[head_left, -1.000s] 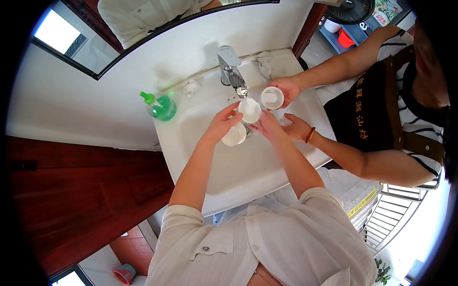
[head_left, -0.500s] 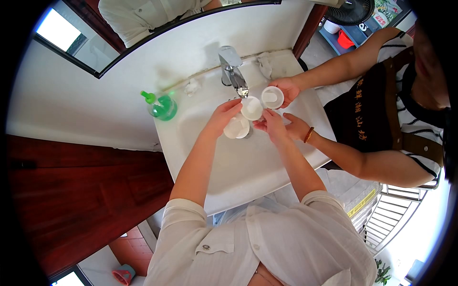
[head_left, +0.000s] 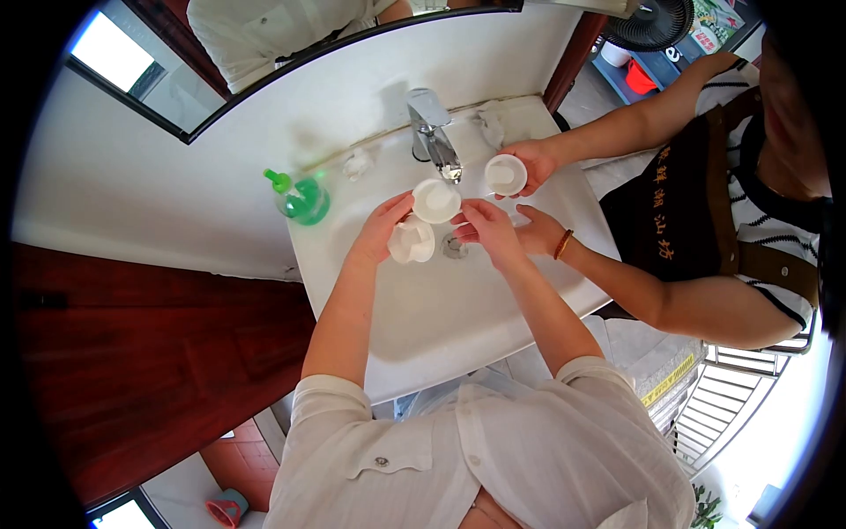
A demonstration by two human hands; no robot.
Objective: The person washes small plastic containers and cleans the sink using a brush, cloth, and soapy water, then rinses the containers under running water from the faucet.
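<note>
Two white plastic cups are together over the sink: the upper cup [head_left: 437, 202] lies close under the faucet, and the lower cup [head_left: 411, 241] touches it from below. My left hand [head_left: 384, 226] is closed around their left side. At the upper cup's right edge is my right hand [head_left: 490, 231], fingers apart and partly stretched, the tips near or touching the rim. To the right, a co-worker's hand [head_left: 532, 166] holds a third white cup [head_left: 505, 175]. The co-worker's other hand [head_left: 539, 234] is just behind my right hand.
A chrome faucet [head_left: 432, 132] rises at the back of the white sink [head_left: 423, 344]; the drain [head_left: 455, 247] shows below the cups. A green soap bottle [head_left: 304, 203] stands on the left rim. A co-worker in a dark apron [head_left: 656, 212] stands at the right.
My hands have moved left, carrying the two cups away from the faucet's spout and the co-worker's cup. The drain has come into fuller view. The co-worker's hands have barely moved.
</note>
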